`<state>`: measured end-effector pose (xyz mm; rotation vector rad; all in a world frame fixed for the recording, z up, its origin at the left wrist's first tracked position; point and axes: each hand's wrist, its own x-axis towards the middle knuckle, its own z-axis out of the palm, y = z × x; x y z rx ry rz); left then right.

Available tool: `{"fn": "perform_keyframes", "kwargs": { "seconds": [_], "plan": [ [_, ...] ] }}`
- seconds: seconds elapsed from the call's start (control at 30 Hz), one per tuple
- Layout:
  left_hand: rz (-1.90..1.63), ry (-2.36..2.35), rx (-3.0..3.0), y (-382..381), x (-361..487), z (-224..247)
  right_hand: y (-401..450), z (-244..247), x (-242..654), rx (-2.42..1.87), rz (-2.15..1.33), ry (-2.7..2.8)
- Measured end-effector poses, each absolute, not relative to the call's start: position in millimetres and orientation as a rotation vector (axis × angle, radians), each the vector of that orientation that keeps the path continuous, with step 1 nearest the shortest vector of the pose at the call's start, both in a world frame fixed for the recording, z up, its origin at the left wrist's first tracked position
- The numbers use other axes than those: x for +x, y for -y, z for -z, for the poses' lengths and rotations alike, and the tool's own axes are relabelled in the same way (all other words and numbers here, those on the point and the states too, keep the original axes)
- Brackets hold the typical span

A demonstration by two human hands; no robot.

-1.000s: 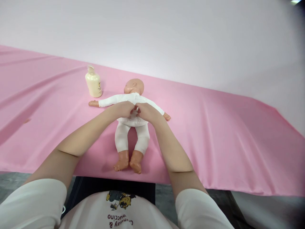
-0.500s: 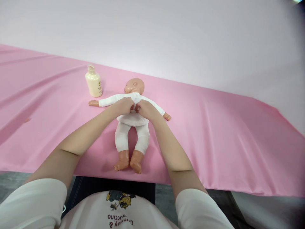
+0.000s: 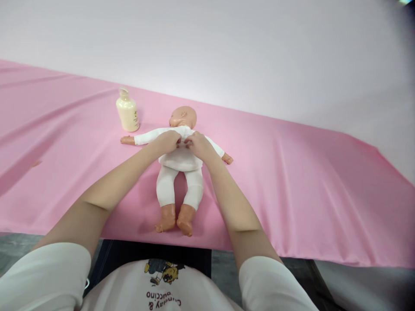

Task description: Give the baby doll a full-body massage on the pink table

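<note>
A baby doll [image 3: 180, 162] in a white long-sleeved top and white leggings lies stretched out, its head turned to the left and its feet towards me. My left hand [image 3: 169, 141] rests on the upper middle of its body with the fingers curled in, pinching the white top. Close beside it, my right hand [image 3: 197, 144] has bent fingers pressed together at the same cloth. A narrow strip of the top shows between the two hands. The fingertips are partly hidden by the hands themselves.
A cream pump bottle [image 3: 128, 113] stands upright beyond the doll's left-hand arm. Pink cloth [image 3: 292, 185] with folds covers the table, whose near edge runs just below the doll's feet. A pale wall [image 3: 207, 47] rises behind the table.
Both hands have shifted slightly up the doll's body towards its head. The cloth between them looks less bunched. The doll and bottle stay in place.
</note>
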<state>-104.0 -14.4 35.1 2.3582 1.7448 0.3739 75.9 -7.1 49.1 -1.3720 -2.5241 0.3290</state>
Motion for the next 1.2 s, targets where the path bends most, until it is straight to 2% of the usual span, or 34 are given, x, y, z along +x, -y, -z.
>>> {"fn": "perform_keyframes", "kwargs": {
  "seconds": [0.1,0.73,1.0,1.2],
  "plan": [
    [-0.318,-1.793,2.411,22,-100,-42,1,-43,76,-1.350,-0.287,2.522],
    [-0.682,-1.803,2.372,10,-106,-17,-26,-3,79,-1.278,-0.341,2.263],
    [-0.745,-1.882,2.253,4,-118,-13,-35,4,89,-1.636,-0.307,2.112],
    [-0.514,-2.078,2.123,-1,-126,-11,-32,-2,86,-1.823,-0.258,2.140]
  ]
}}
